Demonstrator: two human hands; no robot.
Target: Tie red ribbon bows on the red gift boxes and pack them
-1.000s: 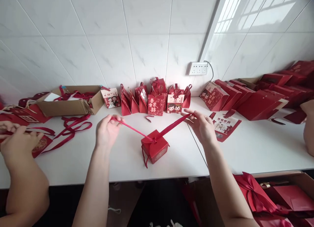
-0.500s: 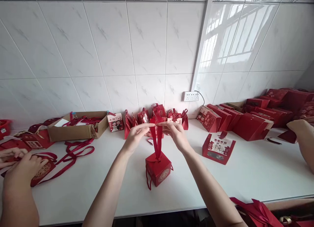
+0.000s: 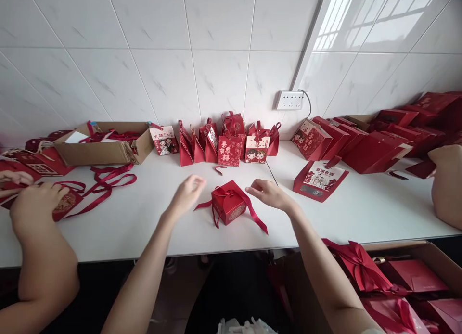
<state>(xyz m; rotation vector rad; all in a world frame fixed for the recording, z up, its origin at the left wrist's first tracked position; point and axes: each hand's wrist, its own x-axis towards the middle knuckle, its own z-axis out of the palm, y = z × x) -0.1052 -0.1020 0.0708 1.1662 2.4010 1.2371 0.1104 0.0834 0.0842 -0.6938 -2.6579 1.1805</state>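
Note:
A small red gift box (image 3: 228,206) with a round gold pattern stands on the white table in front of me. Across its top lies a dark red ribbon (image 3: 256,217), knotted in the middle, one tail spread to each side. Red cords hang at the box's side. My left hand (image 3: 188,193) hovers left of the box, fingers loosely bent and slightly blurred, touching nothing. On the other side, my right hand (image 3: 269,193) is in the air above the ribbon's right tail, fingers half curled and thumb apart, with nothing visible in it.
Small red gift bags (image 3: 229,151) line the wall. A cardboard tray (image 3: 97,153) of ribbons stands left, with a co-worker's hands (image 3: 36,201) near it. Right are a lying bag (image 3: 319,180), stacked red boxes (image 3: 375,151) and another person's hand (image 3: 447,170). A carton (image 3: 438,257) sits below the table edge.
Both hands have let go of the ribbon tails, which were held upright and now lie to either side of the box. My hands have moved lower and apart. The view has tilted down.

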